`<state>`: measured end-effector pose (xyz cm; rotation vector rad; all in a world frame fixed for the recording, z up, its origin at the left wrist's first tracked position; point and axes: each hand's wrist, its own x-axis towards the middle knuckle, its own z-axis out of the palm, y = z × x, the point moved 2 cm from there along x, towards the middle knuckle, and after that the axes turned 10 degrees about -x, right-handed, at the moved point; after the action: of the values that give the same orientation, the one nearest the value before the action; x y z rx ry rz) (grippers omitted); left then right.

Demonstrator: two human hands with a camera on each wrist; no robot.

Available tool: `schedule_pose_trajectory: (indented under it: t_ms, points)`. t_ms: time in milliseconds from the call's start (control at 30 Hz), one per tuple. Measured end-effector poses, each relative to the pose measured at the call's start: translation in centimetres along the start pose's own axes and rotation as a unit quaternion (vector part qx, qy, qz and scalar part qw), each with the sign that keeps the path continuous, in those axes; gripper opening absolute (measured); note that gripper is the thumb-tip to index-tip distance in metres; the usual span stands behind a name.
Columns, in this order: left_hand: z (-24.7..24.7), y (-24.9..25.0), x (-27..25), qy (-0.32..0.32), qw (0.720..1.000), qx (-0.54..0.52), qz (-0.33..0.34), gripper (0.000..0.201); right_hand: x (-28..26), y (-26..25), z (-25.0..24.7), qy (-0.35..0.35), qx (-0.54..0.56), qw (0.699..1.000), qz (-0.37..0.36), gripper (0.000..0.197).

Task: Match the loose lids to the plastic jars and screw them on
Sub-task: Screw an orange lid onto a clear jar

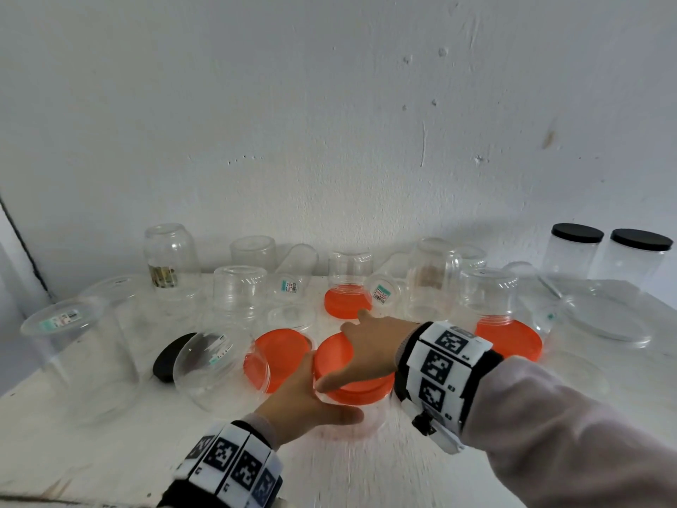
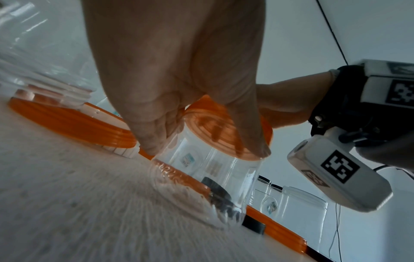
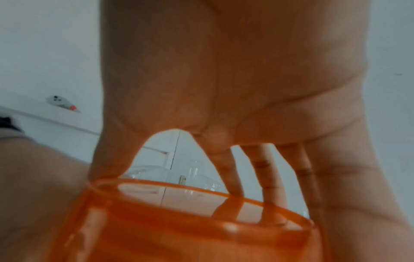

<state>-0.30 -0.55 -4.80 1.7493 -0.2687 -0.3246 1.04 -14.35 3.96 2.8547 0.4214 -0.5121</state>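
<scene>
While steadied upright on the white bench (image 1: pixel 366 478), a clear round plastic jar (image 2: pixel 226 170) is capped.
Its body is gripped by the left hand (image 1: pixel 311 397); its round orange plastic lid (image 1: pixel 348 364) is clasped by the right hand (image 1: pixel 370 346).

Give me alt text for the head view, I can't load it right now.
The right hand grips an orange lid sitting on a clear jar, which the left hand holds steady on the white table. Behind them stand many clear jars, most upside down, with more orange lids among them.
</scene>
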Motion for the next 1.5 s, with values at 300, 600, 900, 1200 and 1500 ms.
schedule_pose_trajectory:
  t_ms: [300,600,900,1200,1500]
  points:
    - [0.0,0.0,0.0,-0.001,1.000,0.005,-0.005,0.102,-0.4,0.9,-1.3,-0.035,0.016,0.996,-0.078,0.099]
    - [0.1,0.3,-0.1,0.001,1.000,0.013,-0.014,0.100,-0.2,0.8,-0.8,-0.030,-0.009,0.999,-0.025,0.112]
    - [0.1,0.2,-0.2,-0.005,1.000,0.002,-0.014,0.100,0.1,0.8,-0.5,-0.022,-0.004,0.999,-0.046,0.102]
    - [0.0,-0.2,0.2,-0.005,1.000,-0.012,-0.013,0.096,-0.1,1.5,-0.5,-0.016,-0.003,0.999,-0.050,0.105]
    - [0.0,-0.2,0.2,-0.009,1.000,-0.014,-0.012,0.097,0.1,0.8,0.1,0.014,-0.010,0.999,-0.050,0.101]
